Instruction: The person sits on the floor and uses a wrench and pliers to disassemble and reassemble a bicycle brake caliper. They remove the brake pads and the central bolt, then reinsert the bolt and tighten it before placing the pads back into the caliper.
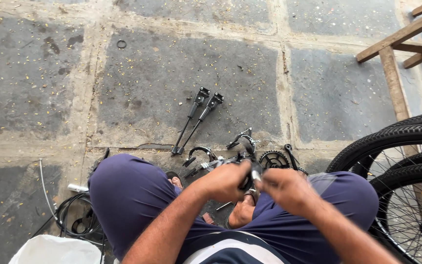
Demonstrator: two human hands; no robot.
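Bike part (246, 164), small, dark and made of metal, is held between both hands above the knees, near the middle of the scene. It is gripped by the left hand (224, 180), whose fingers are curled shut around it. Its shiny end is pinched by the right hand (283, 188). Just beyond, a toothed gear (274, 159) and two black kickstands (196, 120) are laid on the stone floor (172, 63). Black tyres (396, 142) are seen at the right.

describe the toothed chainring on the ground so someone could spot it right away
Start at the bicycle tyres on the right, then look left along the paving. The chainring lies flat just beyond the right hand. It is the only round, toothed black disc among the slim stands and levers.
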